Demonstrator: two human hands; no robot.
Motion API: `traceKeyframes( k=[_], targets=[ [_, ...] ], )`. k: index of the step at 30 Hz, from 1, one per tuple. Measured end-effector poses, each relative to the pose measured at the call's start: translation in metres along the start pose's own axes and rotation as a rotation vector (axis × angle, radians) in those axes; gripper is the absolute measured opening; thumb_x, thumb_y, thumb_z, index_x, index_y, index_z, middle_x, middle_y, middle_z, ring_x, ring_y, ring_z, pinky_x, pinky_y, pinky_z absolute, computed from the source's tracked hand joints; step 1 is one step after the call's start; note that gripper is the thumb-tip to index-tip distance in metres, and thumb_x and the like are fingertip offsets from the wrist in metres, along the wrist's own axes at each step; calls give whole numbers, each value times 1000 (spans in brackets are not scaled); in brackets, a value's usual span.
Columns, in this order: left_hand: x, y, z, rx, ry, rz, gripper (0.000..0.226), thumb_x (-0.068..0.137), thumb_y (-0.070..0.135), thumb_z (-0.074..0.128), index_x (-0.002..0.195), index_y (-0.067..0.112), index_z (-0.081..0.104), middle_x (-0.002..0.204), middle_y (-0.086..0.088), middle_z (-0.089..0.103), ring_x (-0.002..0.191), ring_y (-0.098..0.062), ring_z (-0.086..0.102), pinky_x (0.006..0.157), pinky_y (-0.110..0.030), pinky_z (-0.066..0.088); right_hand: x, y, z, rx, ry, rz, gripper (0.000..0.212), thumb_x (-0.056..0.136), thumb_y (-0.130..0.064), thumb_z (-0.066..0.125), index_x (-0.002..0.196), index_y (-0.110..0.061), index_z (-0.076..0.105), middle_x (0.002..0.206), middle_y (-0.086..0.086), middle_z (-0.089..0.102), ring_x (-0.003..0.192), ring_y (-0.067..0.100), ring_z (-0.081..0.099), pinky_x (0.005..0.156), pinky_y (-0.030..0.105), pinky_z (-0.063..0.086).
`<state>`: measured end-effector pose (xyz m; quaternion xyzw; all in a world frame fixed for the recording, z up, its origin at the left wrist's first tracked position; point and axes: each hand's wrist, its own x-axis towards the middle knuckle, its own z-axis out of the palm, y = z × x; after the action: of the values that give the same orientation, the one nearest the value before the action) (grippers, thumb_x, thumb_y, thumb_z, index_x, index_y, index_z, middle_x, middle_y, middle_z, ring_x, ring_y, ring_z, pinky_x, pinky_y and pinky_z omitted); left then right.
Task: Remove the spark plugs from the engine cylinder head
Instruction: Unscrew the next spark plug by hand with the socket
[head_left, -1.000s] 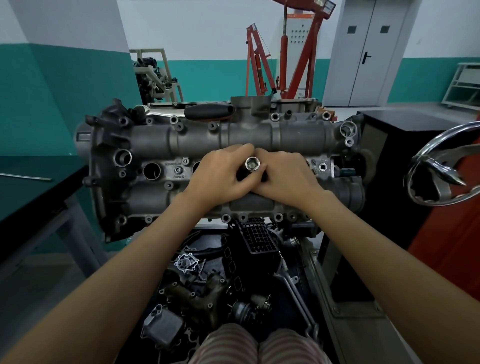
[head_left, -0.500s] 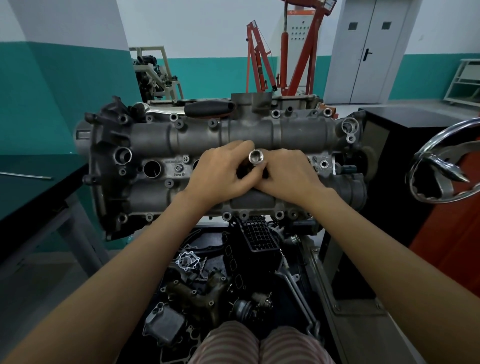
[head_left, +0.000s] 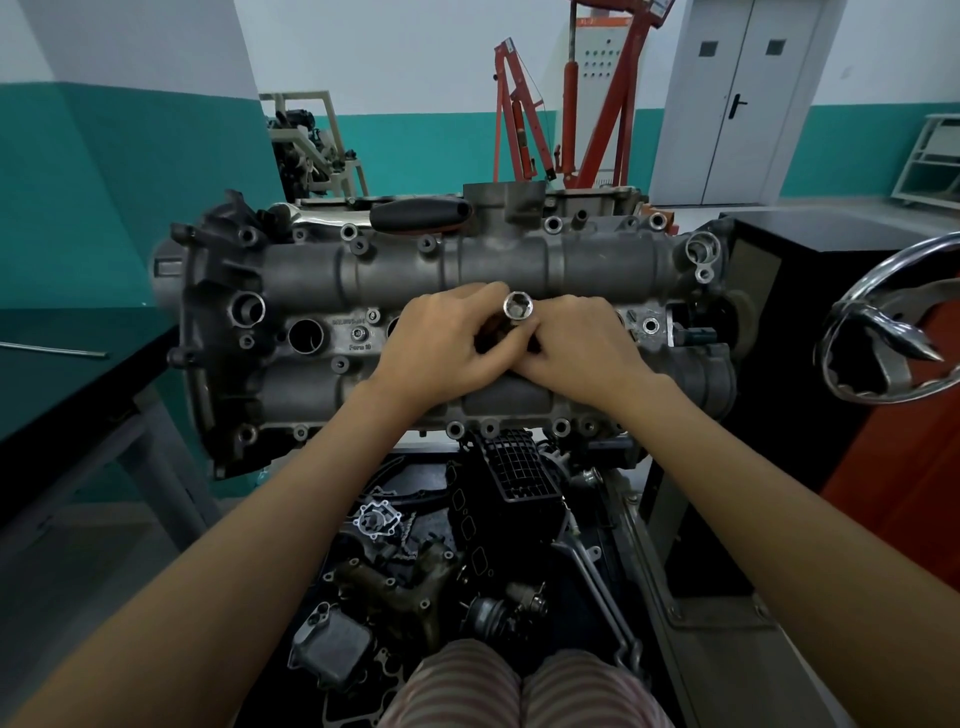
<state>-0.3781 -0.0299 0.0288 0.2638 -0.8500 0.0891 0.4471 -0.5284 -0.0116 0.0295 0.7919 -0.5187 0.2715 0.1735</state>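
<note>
Both hands, left (head_left: 441, 343) and right (head_left: 576, 348), pinch the socket (head_left: 518, 305) over the head (head_left: 467, 275); tilted, it could jam in the well.

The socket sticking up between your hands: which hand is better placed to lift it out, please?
Probably the right hand: its fingers curl at the socket just below the rim; the left hand grips lower, toward the cylinder head.

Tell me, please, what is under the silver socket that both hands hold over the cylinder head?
The silver socket rises between the left hand and right hand, open end up. Below it only a dark gap shows; the fingers cover the cylinder head there, so any spark plug or well is hidden.
</note>
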Motion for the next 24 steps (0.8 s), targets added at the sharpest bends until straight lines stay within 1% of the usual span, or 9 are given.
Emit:
traceKeyframes(
  k=[2, 5, 8, 10, 13, 16, 18, 20, 24],
  targets=[
    [0, 1, -1, 0, -4, -2, 29, 84, 38, 43, 68, 14, 40, 60, 8, 42, 50, -15, 40, 46, -28, 32, 0, -1, 1, -4, 10, -16, 30, 83, -39, 49, 89, -12, 61, 76, 4, 66, 70, 27, 61, 55, 29, 32],
    [0, 1, -1, 5, 3, 5, 23, 86, 34, 43, 69, 20, 36, 59, 10, 41, 49, -13, 39, 48, -26, 29, 0, -2, 0, 9, 36, -22, 34, 83, -43, 51, 96, -12, 58, 77, 2, 66, 71, 25, 62, 55, 28, 31],
    [-1, -1, 0, 15, 21, -1, 30, 87, 36, 46, 64, 21, 34, 53, 10, 39, 46, -12, 36, 48, -25, 26, 0, -1, 0, 10, 18, 0, 36, 82, -49, 49, 88, -15, 61, 72, 0, 65, 68, 21, 61, 53, 27, 31],
    [-1, -1, 1, 22, 28, -1, 35, 86, 38, 47, 61, 20, 31, 50, 10, 36, 45, -12, 33, 47, -24, 24, 0, 0, 0, 6, 16, 10, 37, 83, -49, 47, 82, -16, 64, 69, 0, 65, 67, 21, 60, 53, 27, 31],
    [-1, -2, 0, 7, 36, 15, 36, 86, 38, 48, 61, 20, 29, 50, 14, 30, 45, -10, 30, 45, -22, 19, -1, 0, 0, -8, 18, -2, 36, 86, -44, 48, 80, -14, 66, 68, 5, 66, 67, 25, 60, 54, 28, 28],
    [-1, -1, -1, -4, 32, 19, 32, 86, 38, 48, 64, 20, 32, 54, 15, 31, 47, -10, 33, 46, -23, 23, -1, 0, 0, -31, 14, -18, 31, 87, -38, 49, 78, -11, 62, 69, 7, 65, 66, 27, 60, 55, 28, 28],
    [-1, 0, 0, -1, 32, 23, 29, 85, 36, 47, 65, 20, 34, 56, 12, 36, 48, -11, 34, 48, -24, 26, 0, 0, 1, -38, 20, -23, 30, 87, -39, 48, 84, -11, 60, 73, 5, 66, 69, 27, 61, 55, 28, 29],
    [-1, 0, 0, -3, 31, 29, 27, 86, 35, 46, 66, 19, 35, 57, 11, 38, 48, -11, 35, 47, -25, 28, 0, -1, 1, -22, 30, -32, 31, 86, -40, 48, 91, -12, 60, 78, 3, 66, 72, 26, 62, 55, 28, 31],
    [-1, 0, 1, 17, 63, 34, 24, 88, 30, 47, 67, 23, 35, 57, 13, 37, 48, -9, 35, 47, -23, 27, 0, -1, 2, -10, 47, -17, 35, 84, -45, 51, 94, -12, 57, 75, 3, 66, 69, 25, 62, 53, 28, 30]
  ],
)
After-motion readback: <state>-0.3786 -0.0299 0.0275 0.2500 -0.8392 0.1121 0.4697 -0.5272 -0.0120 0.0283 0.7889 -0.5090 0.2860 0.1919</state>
